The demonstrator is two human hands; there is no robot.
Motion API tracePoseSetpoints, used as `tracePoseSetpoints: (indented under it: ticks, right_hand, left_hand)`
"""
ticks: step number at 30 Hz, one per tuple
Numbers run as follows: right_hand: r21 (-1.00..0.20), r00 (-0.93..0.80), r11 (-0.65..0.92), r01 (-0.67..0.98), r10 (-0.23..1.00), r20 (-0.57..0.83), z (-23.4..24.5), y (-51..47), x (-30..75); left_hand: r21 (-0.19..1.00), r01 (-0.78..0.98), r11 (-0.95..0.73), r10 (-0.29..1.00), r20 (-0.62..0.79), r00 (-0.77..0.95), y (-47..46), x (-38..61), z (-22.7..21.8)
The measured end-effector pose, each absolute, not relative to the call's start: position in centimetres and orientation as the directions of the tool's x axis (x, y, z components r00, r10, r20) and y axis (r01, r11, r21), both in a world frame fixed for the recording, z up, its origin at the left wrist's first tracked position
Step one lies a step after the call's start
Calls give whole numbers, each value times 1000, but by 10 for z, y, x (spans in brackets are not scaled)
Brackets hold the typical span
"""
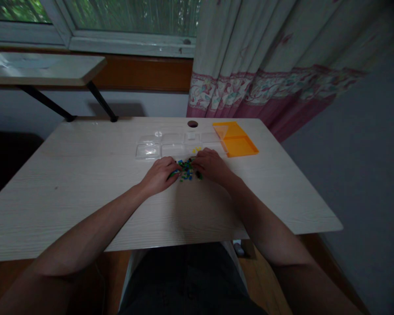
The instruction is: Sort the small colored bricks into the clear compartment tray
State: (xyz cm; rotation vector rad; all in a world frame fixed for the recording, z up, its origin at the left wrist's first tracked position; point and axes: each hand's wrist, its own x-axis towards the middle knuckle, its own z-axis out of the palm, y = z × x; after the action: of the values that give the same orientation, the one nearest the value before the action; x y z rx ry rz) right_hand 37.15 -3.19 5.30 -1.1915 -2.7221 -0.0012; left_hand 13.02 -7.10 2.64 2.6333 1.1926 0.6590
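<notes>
A small heap of tiny blue, green and dark pieces [187, 169] lies in the middle of the pale wooden table [85, 175]. My left hand [159, 174] rests on the table at the heap's left side, its fingers curled down onto the pieces. My right hand [210, 164] sits at the heap's right side, fingers bent over the pieces too. What either hand pinches is too small to make out. A few yellow pieces [196, 150] lie just behind the heap.
A clear plastic compartment tray [170, 142] lies behind the hands, with an orange lid or box [237, 139] to its right. A cable hole [192, 124] is near the table's far edge. A second table [42, 68], a window and a curtain [265, 57] stand beyond.
</notes>
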Motion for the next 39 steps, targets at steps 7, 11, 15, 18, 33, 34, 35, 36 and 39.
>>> tracePoseSetpoints:
  ticks: [7, 11, 15, 18, 33, 34, 35, 36, 39]
  right_hand:
    - [-67, -678, 693, 717, 717, 162, 50, -31, 371]
    - [-80, -669, 688, 721, 722, 175, 49, -31, 370]
    - [-135, -657, 683, 718, 729, 193, 48, -29, 370]
    - [-218, -575, 632, 743, 771, 274, 46, -23, 374]
    - [-353, -141, 389, 851, 816, 560, 18, 0, 385]
    - [-354, -142, 392, 849, 815, 562, 18, 0, 385]
    - [-353, -147, 396, 848, 815, 561, 18, 0, 384]
    - [-352, -152, 397, 848, 817, 557, 18, 0, 384]
    - [-343, -167, 397, 852, 825, 540, 17, 1, 383]
  left_hand:
    - [326, 678, -659, 752, 311, 581, -72, 131, 28]
    - [327, 679, -658, 753, 310, 580, -72, 131, 28]
    - [336, 673, -659, 752, 315, 579, -72, 130, 28]
    - [353, 668, -655, 755, 342, 560, -72, 130, 26]
    - [477, 761, -439, 847, 502, 173, -71, 115, 44]
    - [471, 767, -435, 844, 511, 165, -71, 113, 46]
    - [462, 771, -438, 838, 521, 164, -70, 111, 48]
    - [449, 773, -448, 831, 528, 175, -70, 110, 48]
    - [386, 795, -467, 814, 539, 216, -68, 107, 46]
